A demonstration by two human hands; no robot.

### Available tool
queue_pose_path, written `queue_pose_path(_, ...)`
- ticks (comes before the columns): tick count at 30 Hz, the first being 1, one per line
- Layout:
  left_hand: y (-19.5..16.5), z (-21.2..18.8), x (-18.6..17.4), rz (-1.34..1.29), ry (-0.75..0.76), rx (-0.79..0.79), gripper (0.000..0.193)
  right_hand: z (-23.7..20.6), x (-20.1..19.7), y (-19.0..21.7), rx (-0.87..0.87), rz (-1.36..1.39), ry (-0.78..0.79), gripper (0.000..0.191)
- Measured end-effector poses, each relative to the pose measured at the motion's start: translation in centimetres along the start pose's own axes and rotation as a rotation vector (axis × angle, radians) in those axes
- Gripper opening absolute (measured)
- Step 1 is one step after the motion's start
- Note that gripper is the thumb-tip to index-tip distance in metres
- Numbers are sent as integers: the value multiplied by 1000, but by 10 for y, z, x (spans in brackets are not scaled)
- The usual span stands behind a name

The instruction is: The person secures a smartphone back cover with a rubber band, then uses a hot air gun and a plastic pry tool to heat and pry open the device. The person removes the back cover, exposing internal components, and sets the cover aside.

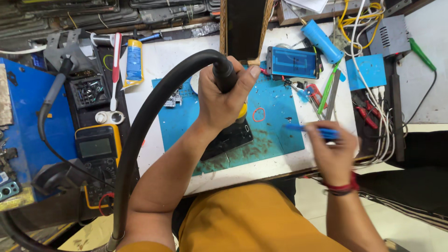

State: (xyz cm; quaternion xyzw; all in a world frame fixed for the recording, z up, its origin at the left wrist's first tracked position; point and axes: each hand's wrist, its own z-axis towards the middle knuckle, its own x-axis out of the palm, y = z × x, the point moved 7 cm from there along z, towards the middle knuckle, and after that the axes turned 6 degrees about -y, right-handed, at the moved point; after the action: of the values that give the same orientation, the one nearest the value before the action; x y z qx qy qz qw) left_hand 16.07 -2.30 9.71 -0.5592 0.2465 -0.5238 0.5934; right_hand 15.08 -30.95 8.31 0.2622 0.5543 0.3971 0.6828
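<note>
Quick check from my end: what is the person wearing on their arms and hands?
Both hands are bare, no gloves, and both forearms are uncovered, no sleeves showing. The right hand has a red-and-black thread band around the wrist. The left hand and its wrist show nothing worn. The clothing below is mustard yellow.

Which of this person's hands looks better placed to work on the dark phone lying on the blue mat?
The left hand, probably. It holds the black hose nozzle directly above the dark phone on the blue mat. The right hand holds a blue tool off to the side, near the table edge.
</note>
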Motion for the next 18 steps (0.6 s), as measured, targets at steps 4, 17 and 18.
queue_pose_path(4, -3, 1, 0, 24, -30, 92, 33, -15, 28, 7, 6, -227, 20, 10)
queue_pose_path(17, 1, -1, -3, -10, -64, 75, 33, -36, 92, -27, 142, 258, 158, 20)
queue_pose_path(18, 0, -1, -2, 4, -65, 92, 33, -36, 92, -23, 104, 256, 159, 20)
